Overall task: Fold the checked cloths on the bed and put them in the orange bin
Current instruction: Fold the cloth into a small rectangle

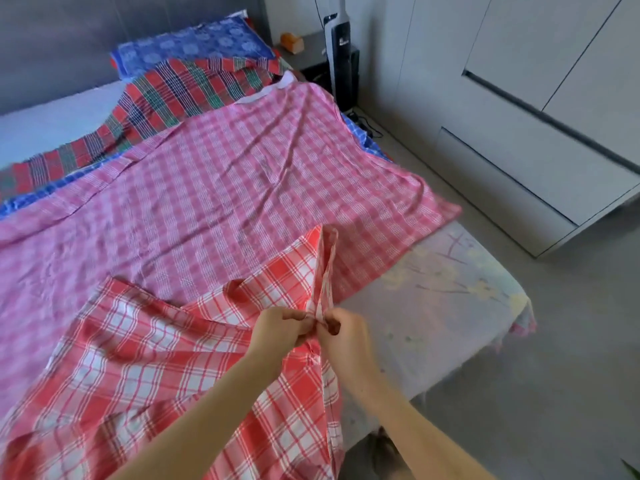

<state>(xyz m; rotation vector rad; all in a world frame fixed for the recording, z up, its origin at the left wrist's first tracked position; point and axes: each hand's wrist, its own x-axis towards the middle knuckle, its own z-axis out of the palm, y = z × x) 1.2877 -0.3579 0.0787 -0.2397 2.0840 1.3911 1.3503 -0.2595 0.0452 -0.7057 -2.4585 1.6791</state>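
Two hands pinch one cloth edge

Both hands meet at one spot. The left hand [277,329] and right hand [343,337] have their fingers curled tight on a bunched edge of the red-and-white checked cloth [138,375]. The cloth rises in a narrow fold just beyond the grip and spreads below and left of it over the bed [443,306]. Four checked cloths show: that one, a pink cloth [207,188] beyond the grip, a red-and-green cloth [166,95] farther off, and a blue cloth [34,199] under the pink.

Both hands [313,329] pinching red checked cloth [145,368] on bed [450,306]
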